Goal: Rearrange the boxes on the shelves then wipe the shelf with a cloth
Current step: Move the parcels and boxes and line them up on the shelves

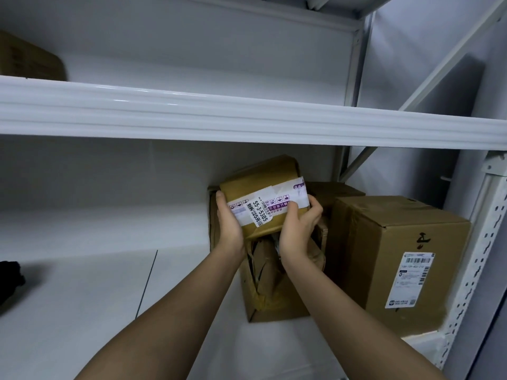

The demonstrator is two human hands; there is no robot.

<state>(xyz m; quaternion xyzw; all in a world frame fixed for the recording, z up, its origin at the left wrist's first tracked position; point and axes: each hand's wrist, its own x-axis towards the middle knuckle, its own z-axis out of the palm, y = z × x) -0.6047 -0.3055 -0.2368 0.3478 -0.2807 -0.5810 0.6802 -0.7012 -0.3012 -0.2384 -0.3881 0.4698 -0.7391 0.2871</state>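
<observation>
1. The shelf [82, 297] carries a big box [389, 259] at the right, a torn box [271, 286] beside it.
2. Your left hand [229, 226] and right hand [297, 229] grip the small box [263, 198] above the torn one (set askew, it could slide off).

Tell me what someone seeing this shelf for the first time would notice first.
First, the small box with a white label, held between the left hand and right hand over a torn box on the lower shelf. Next, the big box to the right by the upright. A dark cloth lies at the far left edge.
</observation>
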